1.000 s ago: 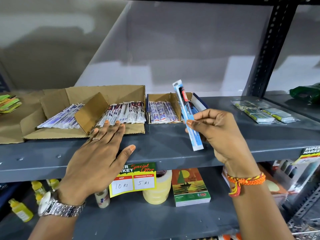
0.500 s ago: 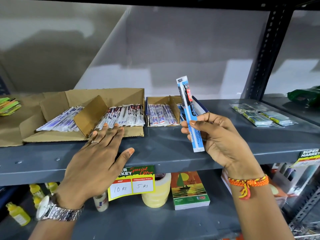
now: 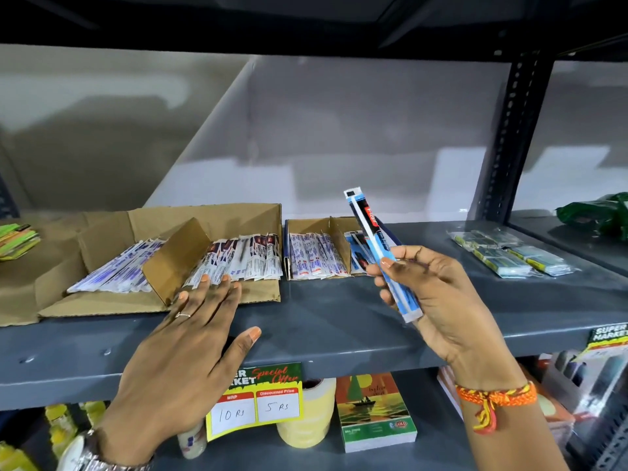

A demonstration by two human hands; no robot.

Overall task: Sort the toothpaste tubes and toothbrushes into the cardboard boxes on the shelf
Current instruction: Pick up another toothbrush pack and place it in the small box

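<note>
Since half a second ago my view has tipped up a little, so everything sits lower, while my right hand [image 3: 438, 300] keeps the packaged toothbrush [image 3: 382, 256] at much the same tilt, head end up and leaning left. My thumb and fingers are pinched around its lower half; the bottom end sticks out below my palm. My left hand [image 3: 190, 338] is flat and spread wide, gripping nothing, its fingertips resting on the front flap of the large cardboard box [image 3: 210, 215], touching the near ends of the toothpaste tubes [image 3: 244, 258].

I judge this step to be dropping the toothbrush into the right-hand compartment of the small cardboard box [image 3: 307, 226], where 1 or 2 similar blue packs [image 3: 355, 253] already lie beside a divider; the left compartment holds 1 row of sachets [image 3: 314, 254]. To do it well I would lower the head end first, line it up with the packs already inside, and slide it down the divider's right side so it does not catch on the cardboard edge.

Bare grey shelf [image 3: 339, 321] lies in front of both boxes, giving room to swing. Farther right, wrapped packets [image 3: 509, 258] lie well apart. Beyond them the upright post [image 3: 509, 137] and the shelf above limit how high I can lift.
</note>
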